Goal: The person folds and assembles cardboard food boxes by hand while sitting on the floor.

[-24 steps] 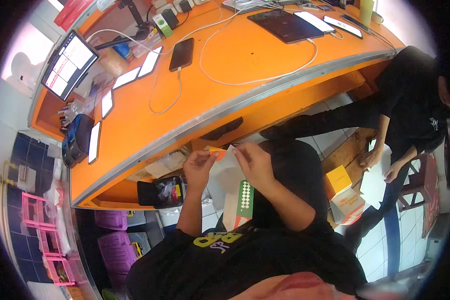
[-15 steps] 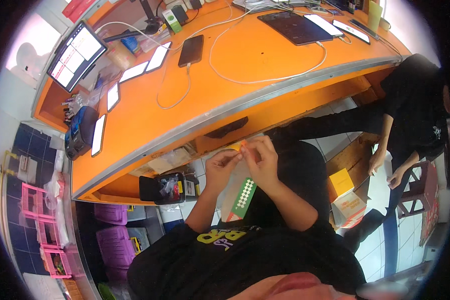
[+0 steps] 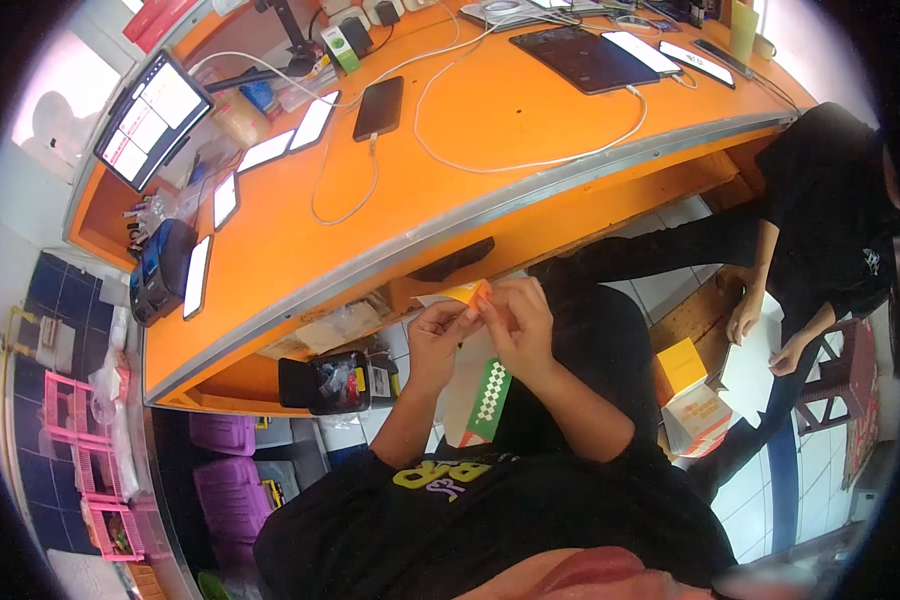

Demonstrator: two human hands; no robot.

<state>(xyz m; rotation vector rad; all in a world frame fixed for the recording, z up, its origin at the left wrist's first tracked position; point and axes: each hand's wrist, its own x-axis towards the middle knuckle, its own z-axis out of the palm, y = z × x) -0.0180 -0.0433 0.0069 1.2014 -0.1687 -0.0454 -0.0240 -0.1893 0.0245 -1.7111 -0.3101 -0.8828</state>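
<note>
Left hand [image 3: 433, 345]: fingers [image 3: 452, 323] pinching orange card [image 3: 472, 292]
Right hand [image 3: 523, 328]: fingers pinching it too
Desk edge [image 3: 407, 240]: above hands, gap between, rising upper right

Orange-yellow card [image 3: 466, 292], tilted, pinched by left hand [image 3: 437, 342], right hand [image 3: 523, 330]

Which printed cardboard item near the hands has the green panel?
The diamond-patterned piece, just below the left hand and right hand. The pinched orange piece and the yellow box off to the right show no green.
</note>
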